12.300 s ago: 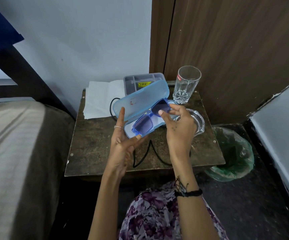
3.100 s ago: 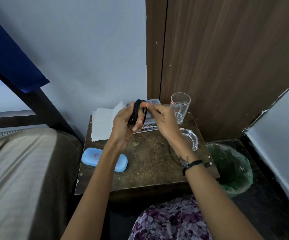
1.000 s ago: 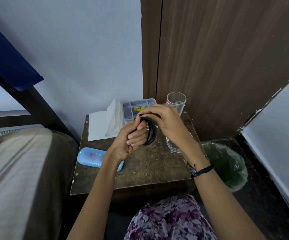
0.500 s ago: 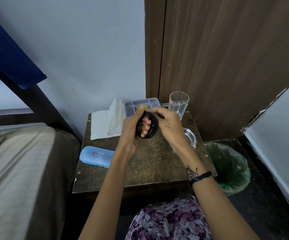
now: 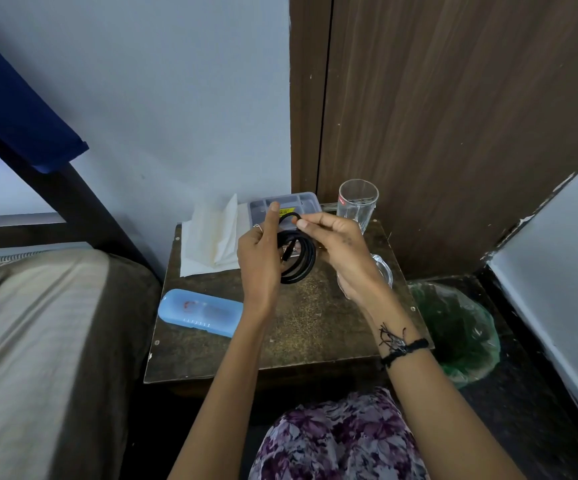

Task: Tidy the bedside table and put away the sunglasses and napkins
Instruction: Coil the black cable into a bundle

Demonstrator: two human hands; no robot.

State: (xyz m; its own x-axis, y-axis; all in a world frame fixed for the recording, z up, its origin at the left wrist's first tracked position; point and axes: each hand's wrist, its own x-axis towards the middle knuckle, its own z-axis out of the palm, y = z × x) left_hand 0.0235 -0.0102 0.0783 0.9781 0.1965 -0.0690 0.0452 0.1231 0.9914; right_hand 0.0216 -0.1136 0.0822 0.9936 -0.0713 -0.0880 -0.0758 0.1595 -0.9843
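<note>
Two bare hands are working a coiled black cable (image 5: 298,252) above the bedside table (image 5: 315,327): the left hand (image 5: 259,258) is gripping the coil's side, while the right hand (image 5: 341,254) is pinching its top loop. At 9 o'clock of the hands, white napkins (image 5: 211,244) are lying folded; at 7 o'clock, the closed blue sunglasses case (image 5: 199,313) is resting flat. At 1 o'clock, a drinking glass (image 5: 357,202) is standing upright.

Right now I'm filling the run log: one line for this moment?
left hand: holds cable coil | right hand: pinches coil's top | sunglasses case: closed, on table | napkins: not put away
</note>
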